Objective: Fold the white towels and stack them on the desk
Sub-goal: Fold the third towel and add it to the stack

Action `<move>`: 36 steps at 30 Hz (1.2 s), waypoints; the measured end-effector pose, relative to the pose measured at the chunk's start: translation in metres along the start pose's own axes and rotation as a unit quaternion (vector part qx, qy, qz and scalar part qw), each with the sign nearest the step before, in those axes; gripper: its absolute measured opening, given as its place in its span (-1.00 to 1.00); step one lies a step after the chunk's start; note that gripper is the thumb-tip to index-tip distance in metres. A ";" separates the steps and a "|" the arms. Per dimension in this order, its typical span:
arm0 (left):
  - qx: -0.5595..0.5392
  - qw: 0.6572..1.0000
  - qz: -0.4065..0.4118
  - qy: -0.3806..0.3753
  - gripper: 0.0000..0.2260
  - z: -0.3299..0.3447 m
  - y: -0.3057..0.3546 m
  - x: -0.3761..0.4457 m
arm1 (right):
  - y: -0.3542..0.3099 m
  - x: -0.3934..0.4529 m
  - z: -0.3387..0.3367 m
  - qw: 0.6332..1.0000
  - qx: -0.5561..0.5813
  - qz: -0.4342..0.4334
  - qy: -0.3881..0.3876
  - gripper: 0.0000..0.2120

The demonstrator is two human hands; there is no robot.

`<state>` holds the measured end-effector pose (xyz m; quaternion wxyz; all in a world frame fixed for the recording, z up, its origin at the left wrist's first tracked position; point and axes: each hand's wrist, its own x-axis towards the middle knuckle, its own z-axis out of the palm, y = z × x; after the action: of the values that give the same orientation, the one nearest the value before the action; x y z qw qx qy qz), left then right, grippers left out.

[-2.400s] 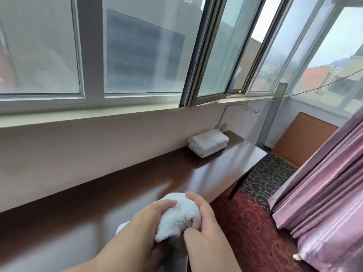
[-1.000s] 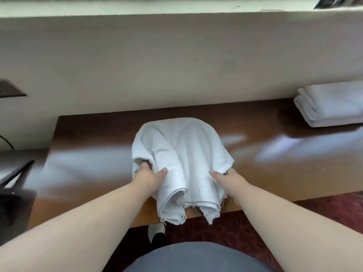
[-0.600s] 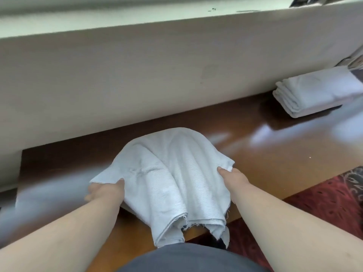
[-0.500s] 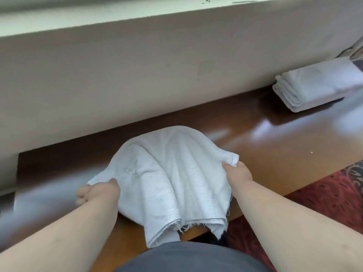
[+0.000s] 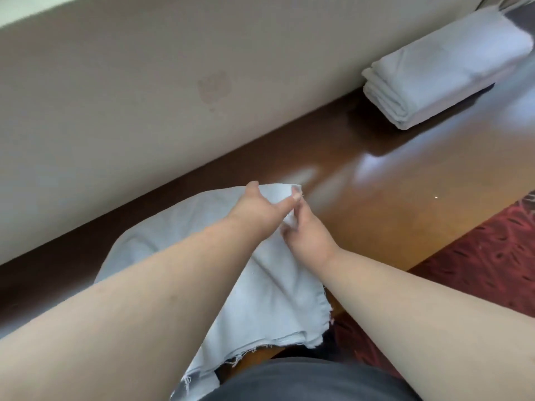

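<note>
A loose white towel (image 5: 272, 296) lies crumpled on the glossy brown desk (image 5: 390, 198), its frayed hem hanging over the front edge. My left hand (image 5: 260, 208) reaches across the towel and pinches its far right corner between thumb and fingers. My right hand (image 5: 308, 237) sits just beneath it, fingers curled into the same part of the cloth. A stack of folded white towels (image 5: 443, 68) rests against the wall at the far right of the desk.
A beige wall (image 5: 173, 82) runs along the back of the desk. Red patterned carpet (image 5: 477, 261) shows beyond the desk's front edge at the right. My dark-clothed lap (image 5: 304, 383) fills the bottom of the view.
Both hands left the towel's left and right sides and came together at its far right corner. The view shifted left and down.
</note>
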<state>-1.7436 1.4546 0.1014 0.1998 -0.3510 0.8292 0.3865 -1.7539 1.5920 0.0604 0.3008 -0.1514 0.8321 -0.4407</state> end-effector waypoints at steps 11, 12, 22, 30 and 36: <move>-0.070 0.993 -0.070 0.066 -0.71 0.027 0.042 0.040 | 0.029 0.012 -0.044 0.923 0.353 0.140 -0.059 0.02; -0.127 0.985 -0.081 0.082 -0.71 0.026 0.042 0.042 | 0.029 0.014 -0.047 0.909 0.375 0.168 -0.068 0.00; -0.343 0.938 -0.045 0.023 -0.55 0.019 0.075 0.081 | 0.062 0.040 -0.132 0.939 -0.065 0.232 -0.247 -0.59; 0.215 0.967 0.130 -0.038 -0.36 0.060 0.029 0.056 | 0.086 0.076 -0.169 0.975 -0.139 0.167 -0.044 -0.80; 0.358 0.913 0.193 0.022 -0.35 0.081 0.018 0.029 | 0.117 0.056 -0.183 0.963 -0.202 0.179 -0.022 -0.76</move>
<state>-1.7712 1.5135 0.0422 0.2157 -0.0973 0.9677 0.0869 -1.9118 1.7466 0.0224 0.3567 -0.0671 0.9103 -0.1991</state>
